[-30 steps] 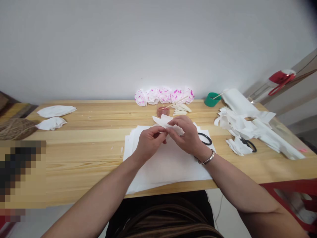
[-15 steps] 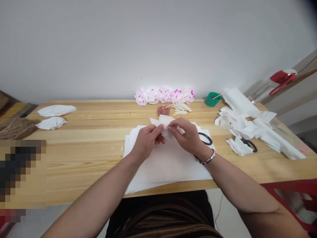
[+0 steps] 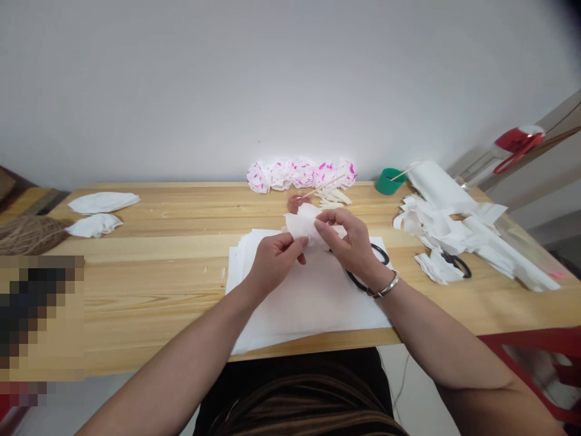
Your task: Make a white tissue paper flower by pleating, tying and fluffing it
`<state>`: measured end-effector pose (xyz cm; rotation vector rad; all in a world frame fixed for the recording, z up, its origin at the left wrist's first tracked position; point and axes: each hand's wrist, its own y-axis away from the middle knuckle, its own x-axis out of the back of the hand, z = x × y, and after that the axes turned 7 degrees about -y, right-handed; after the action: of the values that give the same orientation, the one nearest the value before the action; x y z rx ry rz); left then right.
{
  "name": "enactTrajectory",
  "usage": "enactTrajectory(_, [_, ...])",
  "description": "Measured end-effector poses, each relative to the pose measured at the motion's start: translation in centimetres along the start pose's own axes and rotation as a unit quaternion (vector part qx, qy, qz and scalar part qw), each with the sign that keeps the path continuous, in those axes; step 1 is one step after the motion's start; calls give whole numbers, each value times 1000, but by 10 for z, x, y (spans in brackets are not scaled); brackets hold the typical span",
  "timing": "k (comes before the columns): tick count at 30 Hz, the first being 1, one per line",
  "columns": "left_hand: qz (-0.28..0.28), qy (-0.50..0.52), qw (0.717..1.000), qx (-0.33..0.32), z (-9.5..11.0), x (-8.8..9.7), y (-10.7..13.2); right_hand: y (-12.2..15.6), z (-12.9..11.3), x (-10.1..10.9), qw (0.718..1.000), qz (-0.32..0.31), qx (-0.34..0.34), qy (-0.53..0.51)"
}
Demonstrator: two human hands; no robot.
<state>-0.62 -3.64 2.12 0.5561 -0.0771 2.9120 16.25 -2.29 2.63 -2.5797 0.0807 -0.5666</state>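
Note:
Between my hands is a piece of thin white paper (image 3: 302,223) with ruffled, petal-like edges. My left hand (image 3: 276,259) pinches its lower edge between thumb and fingers. From the other side, my right hand (image 3: 347,237) pinches its right edge. Both hands hover over a stack of white paper sheets (image 3: 299,303). Partly hidden under my right hand, scissors with black handles (image 3: 380,254) lie on the stack. Just beyond the paper stands a small reddish dish (image 3: 296,201) with a thin stick across it.
Pink-spotted white paper flowers (image 3: 302,174) line the wall, with pale strips (image 3: 333,198) before them. A green cup (image 3: 390,181), a white roll (image 3: 438,188) and paper scraps (image 3: 431,224) are on the right. Folded white pieces (image 3: 104,203) and twine (image 3: 31,236) lie left.
The paper has turned and opened out in my fingers, its petal-like edges now fanned upward. My right hand has shifted slightly up and right along its edge.

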Motion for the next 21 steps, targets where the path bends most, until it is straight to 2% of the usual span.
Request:
enactTrajectory(4, [0,-59,996,-72,1,-3,4,1,0,-1,998,-18,56,30])
enactTrajectory(7, [3,-73,992,-98,1,-5,5,2,2,-3,995,-16,81,49])
enactTrajectory(13, [-5,-25,999,-32,3,-2,4,4,5,-6,991,-45,118,44])
enactTrajectory(16, [-4,-6,1000,-9,1,-2,2,4,5,-6,991,-56,110,41])
enactTrajectory(18, [-8,14,1000,1,-2,-2,1,4,5,-6,995,-35,85,36])
enactTrajectory(21, [-13,55,998,16,-4,-3,0,1,6,-4,999,36,25,14])
